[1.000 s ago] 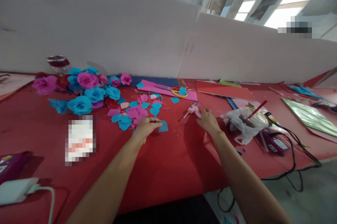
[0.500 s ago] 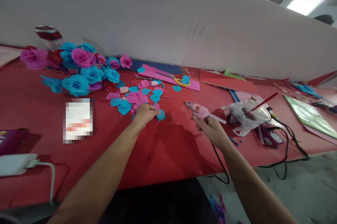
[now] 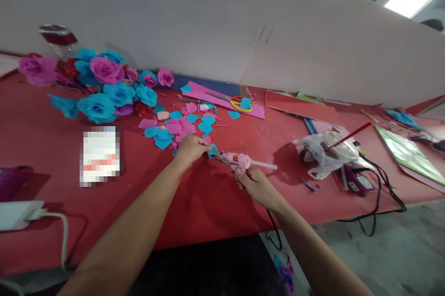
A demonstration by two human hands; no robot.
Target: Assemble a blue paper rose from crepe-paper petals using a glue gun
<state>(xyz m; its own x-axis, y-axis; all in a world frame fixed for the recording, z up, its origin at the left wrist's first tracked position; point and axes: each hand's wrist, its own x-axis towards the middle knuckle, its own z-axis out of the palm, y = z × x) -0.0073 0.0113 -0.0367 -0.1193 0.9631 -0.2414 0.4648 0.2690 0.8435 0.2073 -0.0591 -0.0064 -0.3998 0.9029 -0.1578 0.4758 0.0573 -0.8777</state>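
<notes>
Between its thumb and fingertips my left hand [image 3: 190,151] pinches a blue paper petal [image 3: 212,150]. My right hand [image 3: 255,183] is closed round a pink hot glue gun [image 3: 236,160], and a clear glue stick [image 3: 264,164] sticks out of its back end. The gun's nozzle is at the petal; whether they touch I cannot tell. Loose pink petals [image 3: 174,126] and blue petals [image 3: 163,138] lie beyond my left hand. Scissors with yellow handles [image 3: 241,108] rest on a pink paper strip [image 3: 194,90] at the back.
Finished paper flowers [image 3: 118,93] stand at the back left, near a clear cup [image 3: 59,38]. A white charger [image 3: 21,215] lies front left. To the right are a plastic bag [image 3: 318,159], a purple box [image 3: 358,180] with black cables, and a red board [image 3: 302,106].
My right hand has brought the glue gun leftward and a little down, so its nozzle is now at the blue petal. My left hand has stayed almost in place, holding the petal.
</notes>
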